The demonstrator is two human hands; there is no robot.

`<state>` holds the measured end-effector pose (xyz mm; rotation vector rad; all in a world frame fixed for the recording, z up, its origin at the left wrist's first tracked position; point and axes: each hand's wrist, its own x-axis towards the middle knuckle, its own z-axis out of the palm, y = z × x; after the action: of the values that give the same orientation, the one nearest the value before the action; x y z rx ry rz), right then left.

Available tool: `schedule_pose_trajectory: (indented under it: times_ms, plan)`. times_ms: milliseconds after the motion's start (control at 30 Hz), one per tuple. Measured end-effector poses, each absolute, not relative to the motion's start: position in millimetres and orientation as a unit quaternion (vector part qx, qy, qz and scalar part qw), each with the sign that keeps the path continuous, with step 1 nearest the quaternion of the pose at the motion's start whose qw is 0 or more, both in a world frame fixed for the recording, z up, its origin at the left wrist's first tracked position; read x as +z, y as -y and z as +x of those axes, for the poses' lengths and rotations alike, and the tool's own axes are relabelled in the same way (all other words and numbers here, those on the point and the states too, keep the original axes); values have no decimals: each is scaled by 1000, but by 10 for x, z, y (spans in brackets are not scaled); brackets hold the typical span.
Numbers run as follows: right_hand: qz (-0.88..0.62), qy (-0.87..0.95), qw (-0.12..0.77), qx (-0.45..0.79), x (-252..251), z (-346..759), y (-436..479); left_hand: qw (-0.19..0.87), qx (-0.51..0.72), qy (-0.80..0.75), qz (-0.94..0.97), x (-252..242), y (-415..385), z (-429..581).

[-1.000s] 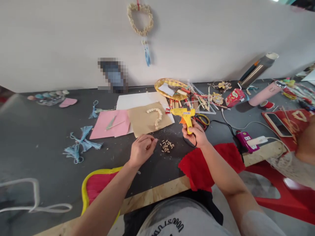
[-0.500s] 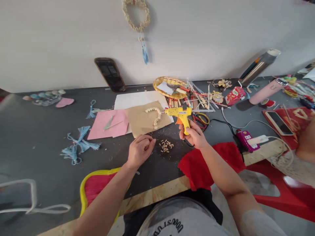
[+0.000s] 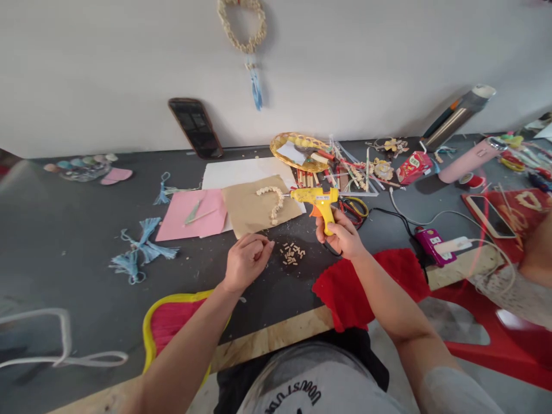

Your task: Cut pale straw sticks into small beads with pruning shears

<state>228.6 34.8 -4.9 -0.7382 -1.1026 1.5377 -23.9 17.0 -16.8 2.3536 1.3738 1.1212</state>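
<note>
My right hand (image 3: 340,234) is wrapped round the handle of a yellow hot glue gun (image 3: 317,197) with an orange trigger. Its nozzle points left, at the edge of a curved chain of small pale pieces (image 3: 276,201) lying on brown paper (image 3: 244,207). Whether the tip touches the chain I cannot tell. My left hand (image 3: 248,261) is closed just below the paper, thumb against the curled fingers; anything pinched there is too small to make out. Right of it lies a loose pile of short pale pieces (image 3: 292,253) on the dark table.
Behind are a wicker basket (image 3: 297,167) with sticks, and a phone (image 3: 196,127) against the wall. Blue tassels (image 3: 146,244) and pink paper (image 3: 190,215) lie left. A red cloth (image 3: 366,284) is under my right forearm. Rightward stand a purple power strip (image 3: 434,247) and a pink bottle (image 3: 470,161).
The whole view has shifted slightly. My hands, the glue gun and the chain keep nearly the same places relative to one another.
</note>
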Motion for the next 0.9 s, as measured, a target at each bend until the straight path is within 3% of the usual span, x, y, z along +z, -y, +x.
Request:
schedule_pose_trajectory:
  times_ms: [267, 467, 667, 900]
  plan:
    - [-301, 400, 575, 647, -44, 2366, -386, 81, 351, -449, 817, -217, -164, -232]
    - [-359, 448, 625, 529, 81, 2546, -419, 56, 276, -426, 860, -264, -156, -177]
    - [-406, 416, 614, 534, 71, 2630, -454, 53, 156, -459, 873, -182, -244, -2]
    - [-418, 490, 516, 564, 23, 2531, -418, 72, 53, -482, 872, -35, -319, 147]
